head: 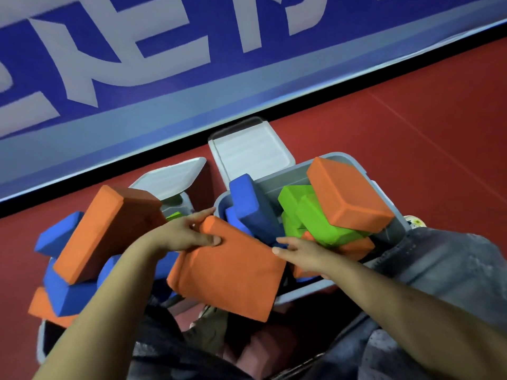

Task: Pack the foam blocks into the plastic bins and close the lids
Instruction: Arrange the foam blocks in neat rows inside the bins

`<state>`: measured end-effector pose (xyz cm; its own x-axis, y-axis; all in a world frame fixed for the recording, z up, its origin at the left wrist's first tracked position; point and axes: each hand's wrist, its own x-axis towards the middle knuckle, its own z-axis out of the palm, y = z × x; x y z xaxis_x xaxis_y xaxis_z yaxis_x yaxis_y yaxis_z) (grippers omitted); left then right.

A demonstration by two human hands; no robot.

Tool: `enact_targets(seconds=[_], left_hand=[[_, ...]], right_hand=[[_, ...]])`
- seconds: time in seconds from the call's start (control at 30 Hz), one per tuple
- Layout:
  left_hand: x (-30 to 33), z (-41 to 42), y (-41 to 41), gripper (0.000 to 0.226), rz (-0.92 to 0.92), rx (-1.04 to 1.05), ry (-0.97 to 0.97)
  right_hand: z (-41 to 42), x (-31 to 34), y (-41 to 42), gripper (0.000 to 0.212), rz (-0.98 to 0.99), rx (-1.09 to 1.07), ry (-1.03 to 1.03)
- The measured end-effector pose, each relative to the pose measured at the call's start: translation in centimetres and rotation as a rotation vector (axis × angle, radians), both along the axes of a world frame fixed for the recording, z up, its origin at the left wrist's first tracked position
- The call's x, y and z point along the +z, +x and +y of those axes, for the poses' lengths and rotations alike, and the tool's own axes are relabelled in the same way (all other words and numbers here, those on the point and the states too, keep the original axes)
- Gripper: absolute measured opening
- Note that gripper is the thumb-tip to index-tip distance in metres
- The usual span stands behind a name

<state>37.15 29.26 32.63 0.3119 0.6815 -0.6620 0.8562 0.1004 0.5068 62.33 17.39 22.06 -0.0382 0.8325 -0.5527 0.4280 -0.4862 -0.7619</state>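
Starting at the left, the left bin (41, 341) is heaped with about five foam blocks, orange and blue, a big orange block (107, 229) tilted on top; its lid (170, 178) stands open behind. The left hand (186, 234) pinches the far corner of a wide orange slab (227, 270) held between the bins, thumb on top. The right hand (299, 253) reaches past the slab's right edge, fingers apart; whether it grips anything I cannot tell. The right bin (301, 294) holds roughly six blocks: two blue, two green, two orange. Being foam, they look light and squashy, best gripped at the edges and pressed down flat.
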Motion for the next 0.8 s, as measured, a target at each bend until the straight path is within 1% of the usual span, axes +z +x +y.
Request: enact_targets(seconds=[0.07,0.1,0.17,0.27,0.33,0.37,0.43,0.5,0.57,0.73,0.8], left_hand=[[-1.4,1.1,0.8,0.099,-0.038,0.025,-0.090],[-1.7,1.8,1.3,0.094,-0.044,0.019,-0.127],[-1.8,3.4,2.4,0.084,0.004,-0.073,-0.176],[-1.8,5.9,4.5,0.080,0.056,-0.209,-0.197],[-2.7,6.8,5.7,0.075,0.099,-0.273,-0.174],[-3.4,6.9,6.0,0.073,0.116,-0.273,-0.148],[-4.8,6.9,6.1,0.070,0.112,-0.202,-0.078],[-5.7,6.5,5.9,0.072,0.109,-0.123,-0.022],[-5.9,5.9,5.7,0.072,0.111,-0.087,0.009],[-5.3,4.1,5.0,0.074,0.124,-0.131,0.124],[-5.2,3.5,5.0,0.073,0.173,-0.182,0.204]], right_hand=[[-0.2,-0.8,-0.3,0.055,-0.007,0.025,-0.028],[-0.3,-1.3,-0.3,0.057,-0.011,0.039,-0.034],[-0.4,-2.3,-0.4,0.060,-0.036,0.101,-0.050],[-0.8,-3.5,-0.7,0.058,-0.023,0.147,-0.089],[-1.2,-4.4,-0.9,0.057,0.031,0.139,-0.120],[-1.3,-4.8,-1.0,0.057,0.050,0.142,-0.133],[-1.5,-5.6,-0.9,0.061,0.055,0.128,-0.160],[-1.3,-6.1,-0.6,0.062,0.018,0.111,-0.157],[-1.2,-6.7,-0.4,0.062,-0.002,0.111,-0.146],[-1.3,-6.8,-0.2,0.063,0.027,0.101,-0.151],[-1.4,-6.5,0.1,0.062,0.032,0.098,-0.134]])
